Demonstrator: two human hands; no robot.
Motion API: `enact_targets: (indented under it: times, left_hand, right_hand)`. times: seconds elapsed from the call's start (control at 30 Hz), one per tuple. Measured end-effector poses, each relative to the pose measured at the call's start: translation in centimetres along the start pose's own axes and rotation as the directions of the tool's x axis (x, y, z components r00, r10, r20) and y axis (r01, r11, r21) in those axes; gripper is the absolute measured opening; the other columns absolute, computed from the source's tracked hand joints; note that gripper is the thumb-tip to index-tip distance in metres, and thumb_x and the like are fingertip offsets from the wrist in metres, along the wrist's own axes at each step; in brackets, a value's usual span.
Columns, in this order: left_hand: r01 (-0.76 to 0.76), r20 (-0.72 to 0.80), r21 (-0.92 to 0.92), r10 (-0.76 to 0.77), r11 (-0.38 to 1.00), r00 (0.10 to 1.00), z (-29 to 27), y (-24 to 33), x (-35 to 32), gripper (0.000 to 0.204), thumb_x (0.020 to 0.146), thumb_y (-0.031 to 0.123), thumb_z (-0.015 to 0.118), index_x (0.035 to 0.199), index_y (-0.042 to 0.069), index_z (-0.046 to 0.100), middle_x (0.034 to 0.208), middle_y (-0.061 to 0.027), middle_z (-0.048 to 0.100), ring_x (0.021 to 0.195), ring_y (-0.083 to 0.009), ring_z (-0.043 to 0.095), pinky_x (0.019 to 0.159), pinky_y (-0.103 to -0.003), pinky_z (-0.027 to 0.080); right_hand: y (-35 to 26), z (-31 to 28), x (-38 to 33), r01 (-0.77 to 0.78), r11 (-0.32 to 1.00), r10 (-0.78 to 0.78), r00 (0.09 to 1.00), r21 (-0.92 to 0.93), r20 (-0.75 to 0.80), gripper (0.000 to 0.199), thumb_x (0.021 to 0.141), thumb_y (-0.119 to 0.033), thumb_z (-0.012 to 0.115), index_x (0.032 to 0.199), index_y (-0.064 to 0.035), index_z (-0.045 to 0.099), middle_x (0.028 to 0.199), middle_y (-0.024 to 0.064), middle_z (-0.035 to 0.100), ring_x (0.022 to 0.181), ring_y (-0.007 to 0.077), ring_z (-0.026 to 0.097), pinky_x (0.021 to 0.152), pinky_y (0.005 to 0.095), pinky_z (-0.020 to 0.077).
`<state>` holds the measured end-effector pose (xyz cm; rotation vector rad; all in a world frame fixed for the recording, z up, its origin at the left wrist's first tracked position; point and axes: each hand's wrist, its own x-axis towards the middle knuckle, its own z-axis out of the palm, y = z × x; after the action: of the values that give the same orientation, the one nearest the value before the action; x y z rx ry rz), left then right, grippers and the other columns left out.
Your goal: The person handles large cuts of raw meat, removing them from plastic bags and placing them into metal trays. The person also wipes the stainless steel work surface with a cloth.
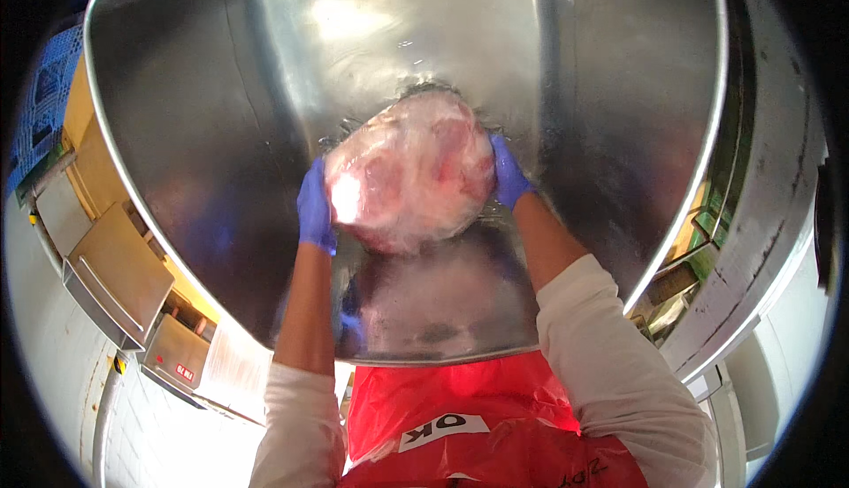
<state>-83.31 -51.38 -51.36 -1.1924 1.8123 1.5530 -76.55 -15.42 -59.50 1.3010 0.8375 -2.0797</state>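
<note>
A large piece of raw meat, pink and pale with fat and wrapped in clear plastic, is held between my two hands over the inside of a deep metal tub. On its left side is my left hand in a blue glove, closed against the meat. My right hand, gloved in blue too, grips the opposite side. Loose ends of the clear wrap stick out around the meat. The fingers of both hands are partly hidden behind it.
The tub's near rim runs just in front of my red apron. Left of the tub are metal boxes and a blue crate. A grey metal beam stands along the right.
</note>
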Motion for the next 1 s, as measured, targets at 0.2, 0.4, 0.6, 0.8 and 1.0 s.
enact_targets:
  times: [0.2, 0.4, 0.6, 0.8, 1.0]
  left_hand:
    - [-0.012, -0.120, -0.055, 0.005, 0.998, 0.993, -4.0, 6.1, -12.0, 0.043, 0.101, 0.039, 0.058, 0.124, 0.004, 0.065, 0.118, -0.0043, 0.065, 0.106, -0.0156, 0.059, 0.089, -0.031, 0.049]
    - [-0.045, -0.123, 0.032, 0.048, 0.998, 0.991, -9.1, 10.8, -23.4, 0.047, 0.103, 0.041, 0.055, 0.131, 0.004, 0.059, 0.125, -0.0048, 0.061, 0.113, -0.0176, 0.058, 0.096, -0.034, 0.047]
    - [-0.185, 0.107, 0.189, 0.167, 0.964, 0.980, -10.1, 15.7, -32.1, 0.061, 0.100, 0.047, 0.057, 0.147, 0.009, 0.050, 0.143, -0.0092, 0.055, 0.126, -0.0265, 0.058, 0.103, -0.041, 0.049]
    - [-0.492, 0.475, 0.259, 0.334, 0.831, 0.814, -2.1, 21.9, -43.8, 0.060, 0.101, 0.035, 0.060, 0.146, -0.002, 0.046, 0.143, -0.0152, 0.054, 0.128, -0.0250, 0.054, 0.108, -0.038, 0.043]
    - [-0.675, 0.831, 0.257, 0.198, 0.692, 0.520, 13.1, 20.9, -57.1, 0.070, 0.099, 0.036, 0.064, 0.150, -0.004, 0.037, 0.146, -0.0182, 0.050, 0.130, -0.0278, 0.052, 0.110, -0.037, 0.041]
  right_hand:
    - [1.1, 0.8, -5.6, -0.281, 0.928, 0.175, 0.909, 0.246, 0.379, 0.054, 0.103, -0.051, 0.043, 0.129, -0.0099, 0.064, 0.126, 0.0083, 0.067, 0.112, 0.0227, 0.065, 0.102, 0.0407, 0.0507]
    - [-1.9, 10.3, -20.9, -0.178, 0.978, 0.161, 0.975, 0.110, 0.152, 0.057, 0.102, -0.053, 0.044, 0.129, -0.0070, 0.063, 0.127, 0.0099, 0.066, 0.113, 0.0219, 0.064, 0.104, 0.0401, 0.0489]
    - [0.1, 7.2, -30.2, -0.005, 0.998, -0.002, 0.993, 0.058, 0.116, 0.058, 0.102, -0.053, 0.048, 0.134, -0.0053, 0.058, 0.129, 0.0115, 0.062, 0.117, 0.0214, 0.061, 0.103, 0.0400, 0.0484]
    - [-4.6, 1.7, -55.2, 0.524, 0.848, -0.529, 0.836, -0.077, -0.146, 0.061, 0.100, -0.054, 0.052, 0.135, -0.0034, 0.055, 0.133, 0.0121, 0.059, 0.122, 0.0230, 0.056, 0.104, 0.0378, 0.0453]
    - [-0.5, -10.8, -67.1, 0.733, 0.665, -0.709, 0.561, -0.140, -0.429, 0.099, 0.086, -0.072, 0.061, 0.141, 0.0089, 0.046, 0.134, 0.0256, 0.059, 0.123, 0.0307, 0.059, 0.106, 0.0415, 0.0448]
